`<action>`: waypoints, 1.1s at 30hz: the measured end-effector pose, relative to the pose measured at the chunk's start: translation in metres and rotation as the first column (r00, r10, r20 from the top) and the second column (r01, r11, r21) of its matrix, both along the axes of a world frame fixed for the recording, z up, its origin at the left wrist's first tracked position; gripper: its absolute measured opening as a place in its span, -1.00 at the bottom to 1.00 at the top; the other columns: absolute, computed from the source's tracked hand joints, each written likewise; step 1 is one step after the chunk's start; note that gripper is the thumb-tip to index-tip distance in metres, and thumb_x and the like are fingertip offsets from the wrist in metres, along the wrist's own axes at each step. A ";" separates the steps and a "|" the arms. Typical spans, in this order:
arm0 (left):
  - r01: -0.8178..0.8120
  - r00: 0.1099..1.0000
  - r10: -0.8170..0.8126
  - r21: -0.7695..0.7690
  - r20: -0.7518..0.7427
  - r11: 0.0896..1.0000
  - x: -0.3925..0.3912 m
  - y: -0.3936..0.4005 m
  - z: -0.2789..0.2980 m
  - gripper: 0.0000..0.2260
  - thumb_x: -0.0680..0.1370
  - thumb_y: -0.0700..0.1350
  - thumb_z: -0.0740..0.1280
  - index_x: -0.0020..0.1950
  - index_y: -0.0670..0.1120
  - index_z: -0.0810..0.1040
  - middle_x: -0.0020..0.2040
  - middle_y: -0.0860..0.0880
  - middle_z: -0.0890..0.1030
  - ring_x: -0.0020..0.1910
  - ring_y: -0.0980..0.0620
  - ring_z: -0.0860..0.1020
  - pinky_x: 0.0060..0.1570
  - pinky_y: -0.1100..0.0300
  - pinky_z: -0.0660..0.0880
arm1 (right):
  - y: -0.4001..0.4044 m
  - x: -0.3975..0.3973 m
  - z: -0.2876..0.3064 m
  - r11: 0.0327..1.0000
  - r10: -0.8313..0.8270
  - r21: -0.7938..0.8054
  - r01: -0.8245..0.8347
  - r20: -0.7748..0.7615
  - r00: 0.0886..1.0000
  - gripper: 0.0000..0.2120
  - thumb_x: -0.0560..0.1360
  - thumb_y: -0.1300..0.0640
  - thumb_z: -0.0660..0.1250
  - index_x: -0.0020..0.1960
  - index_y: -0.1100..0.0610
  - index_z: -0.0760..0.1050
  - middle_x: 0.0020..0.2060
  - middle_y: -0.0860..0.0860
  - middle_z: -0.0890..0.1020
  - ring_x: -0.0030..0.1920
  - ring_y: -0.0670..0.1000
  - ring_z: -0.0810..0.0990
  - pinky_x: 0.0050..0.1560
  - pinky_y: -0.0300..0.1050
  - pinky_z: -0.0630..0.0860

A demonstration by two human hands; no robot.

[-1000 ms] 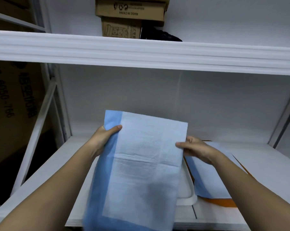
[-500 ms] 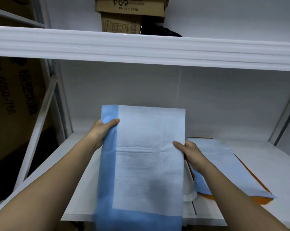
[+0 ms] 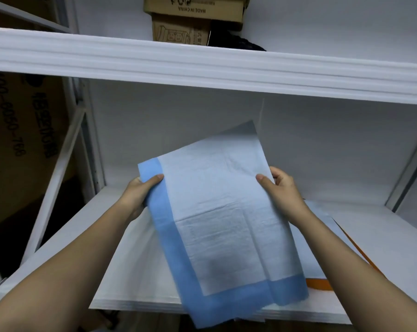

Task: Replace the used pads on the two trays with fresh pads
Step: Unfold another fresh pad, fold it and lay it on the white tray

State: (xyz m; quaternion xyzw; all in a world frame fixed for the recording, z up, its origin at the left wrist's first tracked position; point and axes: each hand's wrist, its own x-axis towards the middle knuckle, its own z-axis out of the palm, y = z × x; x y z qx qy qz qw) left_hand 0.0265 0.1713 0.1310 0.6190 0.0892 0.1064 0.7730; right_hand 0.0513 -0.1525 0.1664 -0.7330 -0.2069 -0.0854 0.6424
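Both hands up in front of the person, holding one absorbent pad [image 3: 217,226] in the air above the front edge of the white shelf [image 3: 382,236]. Pad: pale blue quilted centre, deeper blue border down its left side and along the bottom, fold creases across the middle, top right corner lifted, whole sheet tilted. Left hand [image 3: 138,195] pinches the blue left border — thumb on the face, fingers behind. Right hand [image 3: 281,192] grips the right edge, thumb on top, fingers curled behind. Under it on the shelf, an orange tray [image 3: 319,283] edge peeks out with another pad [image 3: 322,216] lying over it. Cardboard boxes [image 3: 193,17] on the upper shelf.
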 end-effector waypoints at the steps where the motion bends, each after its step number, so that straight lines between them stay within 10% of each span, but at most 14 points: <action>1: 0.059 0.998 -0.059 -0.036 -0.004 0.998 -0.003 0.000 0.001 -0.70 0.51 -0.03 0.37 0.19 -0.13 0.57 0.12 -0.10 0.65 -0.04 0.01 0.67 -0.11 0.14 0.59 | 0.000 0.000 0.005 1.000 0.006 0.006 -0.006 0.005 1.000 -0.85 0.57 0.19 0.27 0.00 -0.01 0.59 -0.08 0.00 0.71 -0.09 0.01 0.69 -0.09 -0.08 0.60; 5: 0.328 0.937 -0.350 -0.288 -0.024 0.899 -0.023 -0.005 -0.015 -0.43 0.21 0.08 0.59 0.16 -0.12 0.63 0.13 -0.14 0.65 0.04 -0.06 0.65 -0.11 0.11 0.61 | 0.002 0.001 0.015 0.997 0.018 0.079 -0.016 -0.029 0.999 -0.85 0.58 0.19 0.25 0.02 0.02 0.59 -0.06 0.02 0.70 -0.09 0.02 0.68 -0.08 -0.08 0.59; 9: 0.332 0.928 -0.359 -0.219 -0.096 0.917 -0.027 -0.015 -0.028 -0.19 -0.06 0.12 0.67 0.15 -0.09 0.62 0.08 -0.14 0.67 -0.03 -0.08 0.67 -0.13 0.09 0.60 | 0.003 0.006 0.011 0.993 0.010 0.117 0.002 -0.097 0.995 -0.87 0.58 0.19 0.25 0.02 0.06 0.57 -0.07 -0.01 0.70 -0.09 -0.01 0.68 -0.06 -0.12 0.58; 14: 0.389 0.915 -0.392 -0.050 -0.096 0.920 -0.025 -0.013 -0.012 -0.21 0.02 0.02 0.68 0.20 -0.15 0.56 0.13 -0.15 0.64 0.04 -0.09 0.65 -0.08 0.11 0.62 | -0.011 0.014 -0.006 0.991 -0.009 0.127 0.050 -0.307 0.952 -0.85 0.58 0.20 0.25 0.09 0.18 0.56 0.02 0.13 0.67 -0.11 0.07 0.67 0.01 0.00 0.57; 21: 0.267 0.957 -0.242 0.159 -0.161 0.950 -0.017 -0.025 0.005 -0.79 0.53 -0.24 0.34 0.16 -0.17 0.56 0.06 -0.14 0.67 -0.05 -0.07 0.66 -0.08 0.11 0.57 | -0.026 0.008 -0.012 0.981 0.043 0.185 0.057 -0.497 0.867 -0.85 0.58 0.19 0.24 0.10 0.16 0.54 -0.11 0.04 0.69 -0.23 -0.01 0.68 -0.32 -0.21 0.59; 27: 0.206 0.975 -0.201 0.043 -0.098 0.978 -0.019 -0.031 0.008 -0.87 0.55 -0.24 0.31 0.06 -0.10 0.57 -0.10 -0.09 0.70 -0.23 -0.02 0.68 -0.27 0.16 0.62 | -0.039 -0.005 -0.011 0.923 0.230 0.375 -0.084 -0.364 0.902 -0.70 0.56 0.15 0.26 0.28 0.11 0.47 0.13 0.06 0.64 0.12 0.05 0.63 -0.02 -0.13 0.61; 33: 0.226 0.961 -0.223 0.003 -0.164 0.974 -0.002 -0.036 -0.014 -0.79 0.56 -0.29 0.26 0.12 -0.04 0.54 -0.06 -0.13 0.69 -0.20 -0.08 0.67 -0.23 0.07 0.62 | -0.035 0.008 -0.035 0.985 0.132 0.153 -0.075 -0.406 0.904 -0.67 0.53 0.25 0.30 0.26 0.03 0.45 0.07 0.03 0.67 0.02 0.07 0.67 -0.11 -0.07 0.61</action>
